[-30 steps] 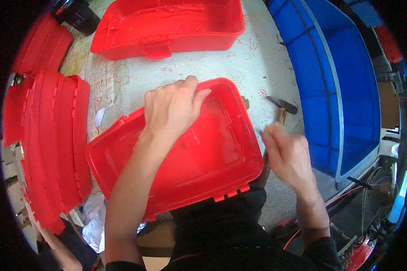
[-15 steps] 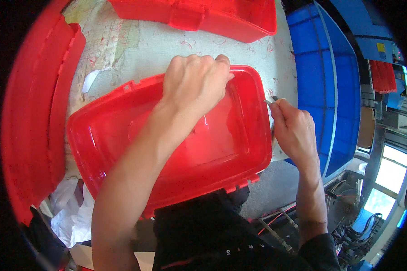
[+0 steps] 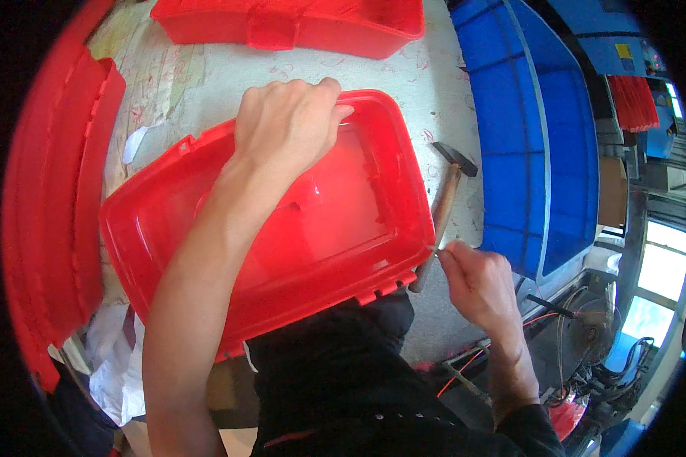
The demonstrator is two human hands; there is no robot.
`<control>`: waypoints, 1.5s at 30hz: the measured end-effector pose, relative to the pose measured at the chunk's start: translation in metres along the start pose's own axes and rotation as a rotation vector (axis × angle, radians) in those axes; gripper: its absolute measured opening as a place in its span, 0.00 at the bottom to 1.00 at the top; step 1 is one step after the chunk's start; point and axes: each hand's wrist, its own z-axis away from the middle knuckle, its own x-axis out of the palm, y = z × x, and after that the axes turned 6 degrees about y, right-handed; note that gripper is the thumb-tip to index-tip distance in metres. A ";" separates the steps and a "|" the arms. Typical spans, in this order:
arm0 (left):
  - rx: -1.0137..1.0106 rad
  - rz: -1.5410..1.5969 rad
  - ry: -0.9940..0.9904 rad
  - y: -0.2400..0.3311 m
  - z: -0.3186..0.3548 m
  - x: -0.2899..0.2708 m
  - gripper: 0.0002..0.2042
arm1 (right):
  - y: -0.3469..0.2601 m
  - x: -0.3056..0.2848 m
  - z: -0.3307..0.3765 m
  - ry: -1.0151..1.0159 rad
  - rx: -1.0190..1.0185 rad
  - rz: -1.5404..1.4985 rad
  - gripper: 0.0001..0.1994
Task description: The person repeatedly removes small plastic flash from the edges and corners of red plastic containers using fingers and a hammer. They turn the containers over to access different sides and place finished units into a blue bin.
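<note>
A shallow red plastic tray-like part [image 3: 343, 278], with hinge tabs on its near edge, lies tilted across the table in front of me. My left hand [image 3: 286, 126] reaches over it, fingers closed around its far rim. At the near right corner is my right hand [image 3: 476, 286], closed on a small thin blade-like tool [image 3: 434, 248]. The tool's tip touches or nearly touches the rim; most of it is hidden in my fingers. A hammer [image 3: 447, 194] with a wooden handle lies just right of the red part, its handle partly under the rim.
Another red plastic box [image 3: 328, 34] stands at the far side of the worktable [image 3: 229, 72]. Stacked red parts [image 3: 53, 221] rise at the left. A large blue crate [image 3: 511, 137] stands on the right. White plastic bags [image 3: 118, 365] hang at the lower left.
My right hand has moved toward me along the red part's right edge, down to the near corner, uncovering the hammer. My left hand keeps its grip on the far rim.
</note>
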 end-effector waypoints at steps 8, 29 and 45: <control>-0.038 -0.033 -0.067 0.005 -0.002 -0.006 0.17 | 0.033 0.061 0.018 0.238 0.301 0.022 0.29; 0.025 -0.010 -0.085 0.009 -0.004 -0.012 0.16 | 0.048 0.015 -0.203 0.582 0.016 -0.125 0.10; 0.092 -0.004 -0.071 0.005 0.001 0.000 0.15 | -0.016 0.011 -0.092 0.335 -0.181 0.107 0.06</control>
